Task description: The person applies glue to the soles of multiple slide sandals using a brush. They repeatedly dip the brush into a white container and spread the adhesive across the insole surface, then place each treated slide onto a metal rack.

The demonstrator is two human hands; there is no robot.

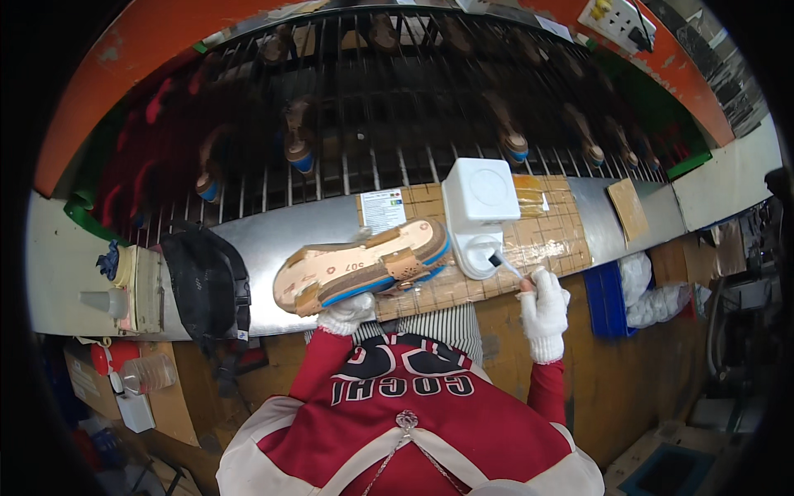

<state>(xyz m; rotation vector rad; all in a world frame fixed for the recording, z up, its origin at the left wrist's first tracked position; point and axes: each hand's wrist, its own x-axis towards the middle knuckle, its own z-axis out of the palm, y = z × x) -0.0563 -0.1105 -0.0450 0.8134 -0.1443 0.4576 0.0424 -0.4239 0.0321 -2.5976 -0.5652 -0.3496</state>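
A black fabric bag [205,279] lies at the left on the silvery metal surface [269,240], a thin tan rectangular board [628,209] lies toward the right, and a white rectangular socket panel [617,23] sits on the curved orange frame [680,78].

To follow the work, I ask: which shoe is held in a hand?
The shoe in the left hand; the other shoes are on the barred rack.
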